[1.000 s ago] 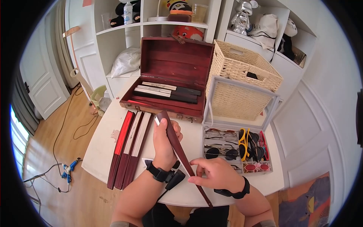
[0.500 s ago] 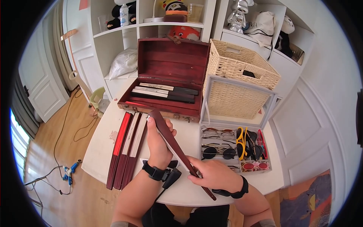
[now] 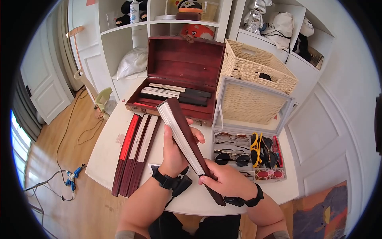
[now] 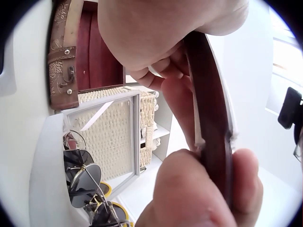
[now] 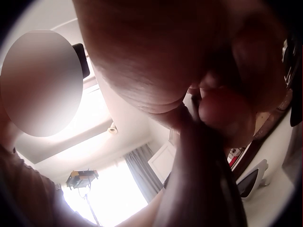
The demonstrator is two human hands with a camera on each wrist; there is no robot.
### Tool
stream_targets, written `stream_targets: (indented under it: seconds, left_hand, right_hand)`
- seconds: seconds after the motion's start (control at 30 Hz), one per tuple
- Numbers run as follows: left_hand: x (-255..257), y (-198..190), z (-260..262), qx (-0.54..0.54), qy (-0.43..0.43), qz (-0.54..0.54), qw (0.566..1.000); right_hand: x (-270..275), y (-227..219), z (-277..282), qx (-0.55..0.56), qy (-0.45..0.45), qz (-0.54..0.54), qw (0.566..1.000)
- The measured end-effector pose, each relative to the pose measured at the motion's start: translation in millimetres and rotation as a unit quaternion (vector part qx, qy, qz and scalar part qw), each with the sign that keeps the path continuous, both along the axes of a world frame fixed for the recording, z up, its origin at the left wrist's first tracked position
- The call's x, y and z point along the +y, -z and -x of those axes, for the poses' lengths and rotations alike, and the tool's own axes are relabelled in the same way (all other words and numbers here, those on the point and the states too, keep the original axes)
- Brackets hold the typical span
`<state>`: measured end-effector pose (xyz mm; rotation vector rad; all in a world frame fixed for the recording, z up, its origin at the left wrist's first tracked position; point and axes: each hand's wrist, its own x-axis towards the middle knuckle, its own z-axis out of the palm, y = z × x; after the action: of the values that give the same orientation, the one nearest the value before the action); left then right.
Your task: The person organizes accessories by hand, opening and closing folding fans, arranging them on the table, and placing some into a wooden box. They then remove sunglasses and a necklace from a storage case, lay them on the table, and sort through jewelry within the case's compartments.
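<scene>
The person holds a folded fan (image 3: pixel 188 132) in both hands, above the tabletop (image 3: pixel 105 159) and on the near side of an open dark red chest (image 3: pixel 185 59). The fan's outer guard is smooth, dark maroon and slightly glossy; beside it, the white leaf (image 3: pixel 181 140) shows fine stacked pleats ending partway down, where the maroon sticks carry on.

Its long axis runs diagonally in the head view. The broad, pale end points up and left toward the chest, the narrow end down and right toward the person's right forearm, with the pleated edge facing left.

The left hand (image 3: pixel 174 153) keeps its grip around the upper part, thumb along the pale edge and fingers reaching out beyond the guard. The right hand (image 3: pixel 230 182) pinches the lower part between thumb and fingers.

To the left lie 3 other folded fans (image 3: pixel 130 171), side by side; to the right sits a glasses case (image 3: pixel 234 168). Partial lettering, apparently "VIA", marks a pale cloth bag (image 3: pixel 282 31) on the shelf.
</scene>
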<state>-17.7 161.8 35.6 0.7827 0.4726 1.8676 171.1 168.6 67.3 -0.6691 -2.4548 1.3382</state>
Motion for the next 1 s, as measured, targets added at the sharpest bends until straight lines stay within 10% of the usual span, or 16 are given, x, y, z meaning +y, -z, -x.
stream_targets:
  seconds: [1.0]
  left_hand:
    - [-4.0, 4.1, 2.4, 0.007, 0.111, -0.086, 0.99]
  right_hand:
    - [6.1, 9.0, 2.0, -0.029, -0.061, -0.096, 0.993]
